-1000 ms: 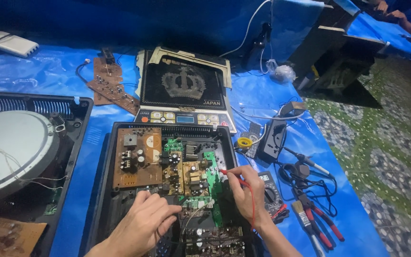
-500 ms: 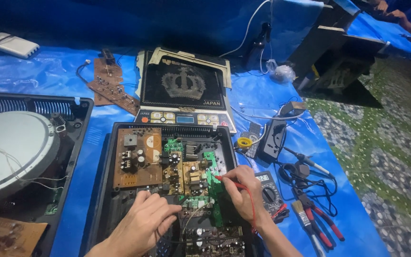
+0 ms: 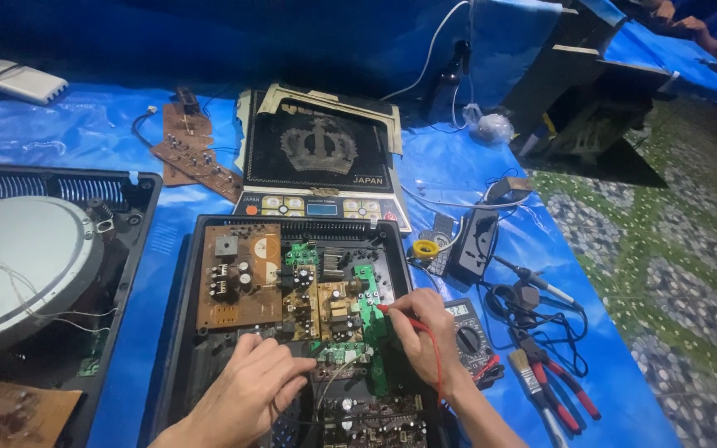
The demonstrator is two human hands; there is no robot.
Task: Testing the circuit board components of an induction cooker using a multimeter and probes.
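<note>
Red probe (image 3: 398, 314) in right hand (image 3: 425, 336) touches green board (image 3: 368, 303).

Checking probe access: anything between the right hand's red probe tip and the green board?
Nothing visible does. The right hand holds the red probe with its tip already at the green board inside the open black case. The left hand rests lower left, apart from the tip.

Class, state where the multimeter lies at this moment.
In the head view the multimeter lies on the blue sheet just right of the right hand, between the opened black casing and the red-handled pliers.
</note>
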